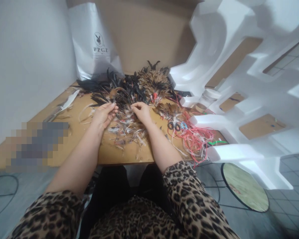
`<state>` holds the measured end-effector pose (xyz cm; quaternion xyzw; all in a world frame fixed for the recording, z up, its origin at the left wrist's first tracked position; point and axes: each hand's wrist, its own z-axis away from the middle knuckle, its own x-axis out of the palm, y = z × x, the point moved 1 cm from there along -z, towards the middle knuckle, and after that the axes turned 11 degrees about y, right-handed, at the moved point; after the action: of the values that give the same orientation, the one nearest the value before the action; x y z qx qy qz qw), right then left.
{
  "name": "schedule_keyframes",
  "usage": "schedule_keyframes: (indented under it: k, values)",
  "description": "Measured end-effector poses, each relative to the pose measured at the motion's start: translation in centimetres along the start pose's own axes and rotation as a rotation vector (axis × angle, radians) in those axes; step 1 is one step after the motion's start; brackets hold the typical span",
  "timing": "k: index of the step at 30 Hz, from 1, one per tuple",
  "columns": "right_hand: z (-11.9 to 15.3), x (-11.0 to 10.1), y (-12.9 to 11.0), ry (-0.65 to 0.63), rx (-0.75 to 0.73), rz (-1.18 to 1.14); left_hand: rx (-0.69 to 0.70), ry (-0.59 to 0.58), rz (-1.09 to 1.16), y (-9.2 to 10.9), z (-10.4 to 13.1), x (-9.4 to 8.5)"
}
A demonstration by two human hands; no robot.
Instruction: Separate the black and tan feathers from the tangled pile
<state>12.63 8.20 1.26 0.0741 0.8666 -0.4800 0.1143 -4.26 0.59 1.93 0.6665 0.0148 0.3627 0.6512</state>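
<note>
My left hand point(105, 115) is raised over the table with thumb and forefinger pinched on what looks like a brown feather point(117, 90), its curved tip showing above the fingers. Close by, my right hand point(142, 113) has its thumb and forefinger pressed together; whatever they hold is too small to make out. Just beyond both hands spreads a pile of dark feathers point(129, 87). Behind it to the right stands a bunch of brown feathers point(155, 81) with a red tie at its base. Loose feather scraps point(126, 131) litter the tabletop below my hands.
A white bag point(89, 43) stands at the back left. Scissors point(173, 125) and tangled pink string point(196, 141) lie right. White foam packing point(229, 129) crowds the right side, around a lidded jar point(210, 95). A white strip point(69, 99) lies left on the wooden table point(82, 154).
</note>
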Motion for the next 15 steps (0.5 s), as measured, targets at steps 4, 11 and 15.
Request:
schedule_keyframes:
  k: [4, 11, 15]
  values:
    - [0.4, -0.9, -0.7, -0.154, -0.214, 0.436, -0.025, 0.000, 0.048, -0.2, -0.4, -0.2]
    - [1.7, -0.4, -1.7, -0.364, -0.362, 0.789, -0.062, -0.026, 0.010, -0.5, 0.0, 0.1]
    - [1.9, 0.2, -1.8, -0.375, -0.374, 0.852, -0.073, -0.045, -0.010, -0.5, 0.1, 0.2]
